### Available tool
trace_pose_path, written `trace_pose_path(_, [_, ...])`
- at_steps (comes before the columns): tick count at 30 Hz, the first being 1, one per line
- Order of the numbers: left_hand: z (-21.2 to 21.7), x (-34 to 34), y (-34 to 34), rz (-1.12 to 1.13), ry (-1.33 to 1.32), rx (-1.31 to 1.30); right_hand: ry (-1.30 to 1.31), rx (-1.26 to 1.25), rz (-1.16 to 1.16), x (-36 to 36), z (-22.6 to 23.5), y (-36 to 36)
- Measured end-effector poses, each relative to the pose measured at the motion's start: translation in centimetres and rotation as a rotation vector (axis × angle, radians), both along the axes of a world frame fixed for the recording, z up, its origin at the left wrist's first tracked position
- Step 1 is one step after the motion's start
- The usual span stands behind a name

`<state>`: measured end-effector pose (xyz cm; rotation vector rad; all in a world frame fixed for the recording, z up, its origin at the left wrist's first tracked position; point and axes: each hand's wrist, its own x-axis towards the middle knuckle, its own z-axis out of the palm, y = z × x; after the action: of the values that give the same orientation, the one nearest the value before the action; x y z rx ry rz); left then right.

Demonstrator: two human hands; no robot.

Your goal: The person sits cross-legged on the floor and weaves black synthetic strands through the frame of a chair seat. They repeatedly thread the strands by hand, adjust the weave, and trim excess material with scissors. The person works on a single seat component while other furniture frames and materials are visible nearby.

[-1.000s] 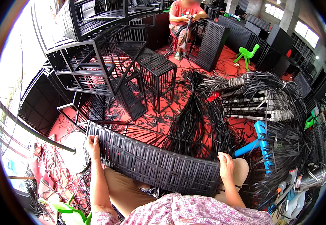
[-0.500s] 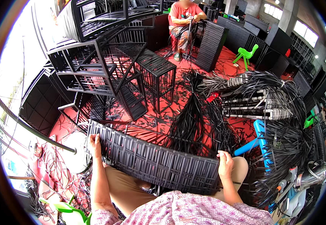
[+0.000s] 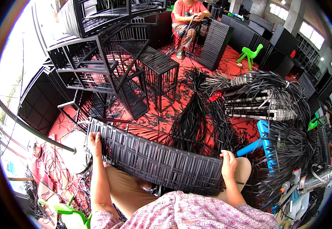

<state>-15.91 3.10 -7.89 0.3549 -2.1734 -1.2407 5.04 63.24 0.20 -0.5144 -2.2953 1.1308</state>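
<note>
A long black frame woven with flat strips, a woven panel (image 3: 158, 160), lies across my lap, its left end farther from me than its right. My left hand (image 3: 95, 144) grips its left end, fingers curled over the edge. At the other end, my right hand (image 3: 229, 164) holds the right edge, thumb and fingertips at the upper corner. Thin bare bars show just beyond the panel's far edge. Behind it a thick bundle of loose black strips (image 3: 190, 126) spreads over the red floor.
Black slatted frames (image 3: 85, 63) are stacked at the far left. A blue stool (image 3: 265, 141) and more bundled strips (image 3: 288, 152) stand at my right. A person (image 3: 189, 23) sits working at the back, near a green chair (image 3: 250, 54). A green seat (image 3: 68, 210) is at lower left.
Both hands keep hold of the panel, which stays almost in place. The view has shifted slightly. The person at the back has moved their hands a little.
</note>
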Motion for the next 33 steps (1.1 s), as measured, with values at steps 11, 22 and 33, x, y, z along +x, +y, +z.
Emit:
trace_pose_path(11, [-0.7,-0.4,-0.6,0.0,0.019,0.005,-0.009,-0.027,0.009,0.0,-0.3,0.2])
trace_pose_path(22, [0.1,-0.6,0.1,0.027,-0.007,-0.03,-0.003,-0.074,-0.008,-0.4,-0.3,0.4])
trace_pose_path(33, [0.3,-0.4,0.1,-0.061,0.006,0.025,-0.02,-0.053,0.014,-0.5,0.6,0.3])
